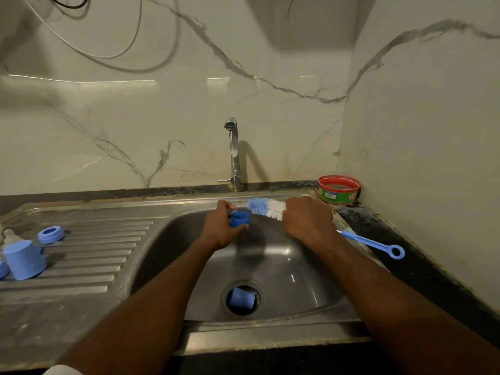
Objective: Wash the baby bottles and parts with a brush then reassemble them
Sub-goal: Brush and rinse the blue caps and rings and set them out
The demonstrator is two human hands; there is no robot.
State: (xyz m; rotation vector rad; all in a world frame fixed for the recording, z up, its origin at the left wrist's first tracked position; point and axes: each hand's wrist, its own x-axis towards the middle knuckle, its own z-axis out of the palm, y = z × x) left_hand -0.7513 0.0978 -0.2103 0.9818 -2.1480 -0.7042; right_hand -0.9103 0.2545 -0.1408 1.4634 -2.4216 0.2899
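Both forearms reach in from the near edge over the steel sink [319, 282], and each hand is busy at the far side of the basin. His left hand [220, 226] is clenched around a small dark-blue cap [239, 219], fingers curled over its top and thumb under it, holding it right below the thin stream of water [233, 169] falling from the tap [233, 150]. His right hand [307, 216] grips the brush [266, 207] around its shaft just behind the bristles; the blue-and-white bristle head sticks out leftward, its tip just beside the cap, though I cannot tell whether the two touch. The brush's blue handle runs out behind the hand to the right, and its ring end lies over the dark counter [433, 269] past the sink's rim. Down in the basin, a light-blue piece [240, 297] sits in the open drain [240, 297], tilted. Off to the left on the ribbed draining board [108, 253] lies a blue collar ring [51, 234], flat, and nearer the edge a pale-blue cup-shaped cap [24, 259] stands upturned, with a clear teat [10, 236] just behind it. In the far right corner, against the marbled wall [135, 117], a red-and-green tub [339, 190] sits on the counter.
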